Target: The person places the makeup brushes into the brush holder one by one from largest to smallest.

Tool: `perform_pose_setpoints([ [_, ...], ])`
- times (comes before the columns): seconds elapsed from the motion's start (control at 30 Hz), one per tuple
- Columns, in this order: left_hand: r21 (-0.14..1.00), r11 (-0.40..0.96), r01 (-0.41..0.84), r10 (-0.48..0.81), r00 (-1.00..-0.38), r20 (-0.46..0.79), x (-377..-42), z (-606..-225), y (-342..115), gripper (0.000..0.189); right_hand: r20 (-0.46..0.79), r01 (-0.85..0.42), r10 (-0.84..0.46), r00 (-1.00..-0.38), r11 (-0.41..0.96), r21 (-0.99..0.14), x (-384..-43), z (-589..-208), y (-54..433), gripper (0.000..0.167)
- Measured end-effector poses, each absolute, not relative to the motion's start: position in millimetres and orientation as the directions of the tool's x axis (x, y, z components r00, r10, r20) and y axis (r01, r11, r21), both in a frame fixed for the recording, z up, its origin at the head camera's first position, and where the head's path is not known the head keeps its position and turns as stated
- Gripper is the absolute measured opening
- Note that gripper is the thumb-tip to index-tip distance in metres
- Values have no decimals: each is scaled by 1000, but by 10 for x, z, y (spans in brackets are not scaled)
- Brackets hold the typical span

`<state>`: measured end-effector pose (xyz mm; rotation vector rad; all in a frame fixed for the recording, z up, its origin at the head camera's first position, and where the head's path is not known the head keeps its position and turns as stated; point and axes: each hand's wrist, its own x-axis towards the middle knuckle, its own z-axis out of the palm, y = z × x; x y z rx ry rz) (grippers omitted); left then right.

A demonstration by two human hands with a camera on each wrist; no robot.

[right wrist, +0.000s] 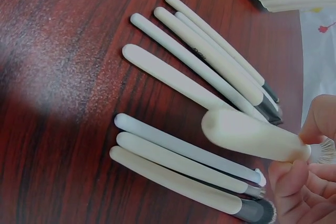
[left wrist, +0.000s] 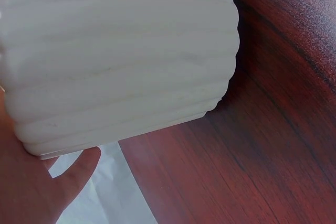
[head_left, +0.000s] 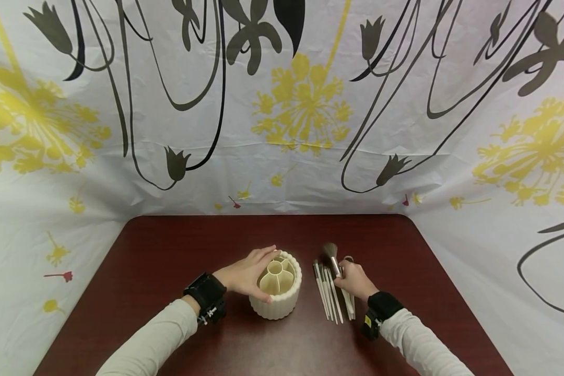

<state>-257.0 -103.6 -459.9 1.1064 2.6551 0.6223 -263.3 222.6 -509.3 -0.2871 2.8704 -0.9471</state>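
My left hand [head_left: 245, 275] grips the cream ribbed brush holder [head_left: 274, 307] across its rim, thumb on the near side and fingers on the far side. The holder stands upright, its inner dividers bare of brushes. In the left wrist view its fluted wall [left wrist: 121, 61] fills much of the picture. To the right, my right hand [head_left: 355, 281] pinches a thick-handled makeup brush [right wrist: 252, 135] near the bristle end, between thumb and fingers. Its handle hangs over several thinner white makeup brushes [right wrist: 210, 61], which lie side by side in two groups on the table.
A dark red wood-grain table [head_left: 192, 235] with rounded far corners carries everything. Behind it and along both sides hangs a white sheet [head_left: 305, 183] printed with yellow and grey flowers. The lying brushes sit just right of the holder.
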Motion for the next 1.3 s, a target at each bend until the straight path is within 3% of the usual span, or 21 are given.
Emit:
perform_pose_setpoints([
  [0.37, 453, 632, 629, 712, -702, -21, -2570, -4603, -1038, 109, -23, -129, -201, -979, 706, -696, -2665, -4996, 2233, 43],
  [0.7, 448, 639, 626, 709, -704, -28, -2576, -4589, -1035, 109, 8, -101, -238, -971, 377, -921, -2605, -4592, 2074, 40],
  [0.9, 446, 640, 626, 708, -706, -25, -2567, -4581, -1034, 109, 83, -174, -260, -962, 351, -920, -2484, -4272, 1905, 39],
  [1.3, 449, 640, 624, 705, -708, -22, -2557, -4598, -1029, 109, 271, -368, -297, -916, 348, -862, -2446, -4116, 1806, 38],
])
